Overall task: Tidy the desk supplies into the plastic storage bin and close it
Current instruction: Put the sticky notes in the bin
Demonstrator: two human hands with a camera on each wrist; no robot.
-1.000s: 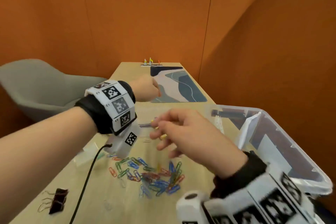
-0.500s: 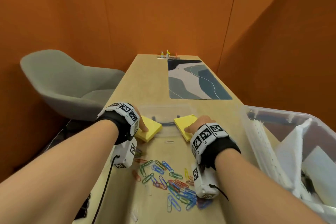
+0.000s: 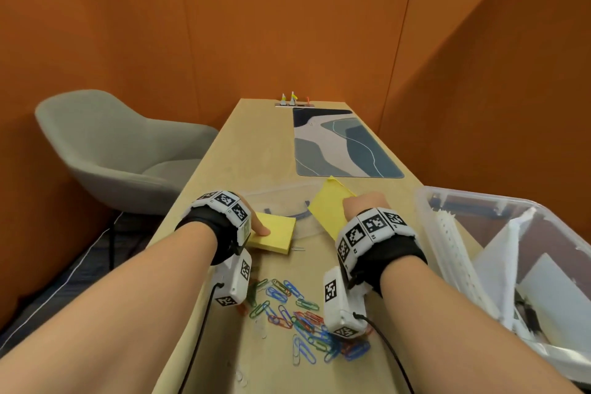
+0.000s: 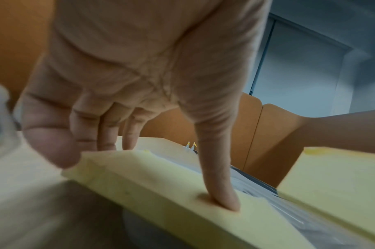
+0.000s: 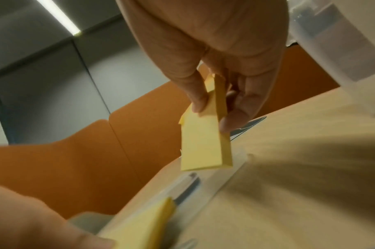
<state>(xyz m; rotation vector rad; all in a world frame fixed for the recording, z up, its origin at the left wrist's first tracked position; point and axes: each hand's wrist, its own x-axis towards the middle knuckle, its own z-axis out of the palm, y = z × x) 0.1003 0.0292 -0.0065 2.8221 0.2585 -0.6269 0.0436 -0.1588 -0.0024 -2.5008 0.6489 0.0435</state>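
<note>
one yellow sticky pad (image 3: 275,235) flat on desk, another (image 3: 329,206) raised, tilted

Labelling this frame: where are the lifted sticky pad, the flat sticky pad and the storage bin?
lifted sticky pad (image 3: 329,206), head view, yellow top face.
flat sticky pad (image 3: 278,235), head view, top face.
storage bin (image 3: 425,201), head view, near-left rim.

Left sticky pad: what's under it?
The left sticky pad lies partly on the clear plastic lid and partly on the desk, gripped by the left hand. Whether anything small hides beneath the pad cannot be seen.
</note>
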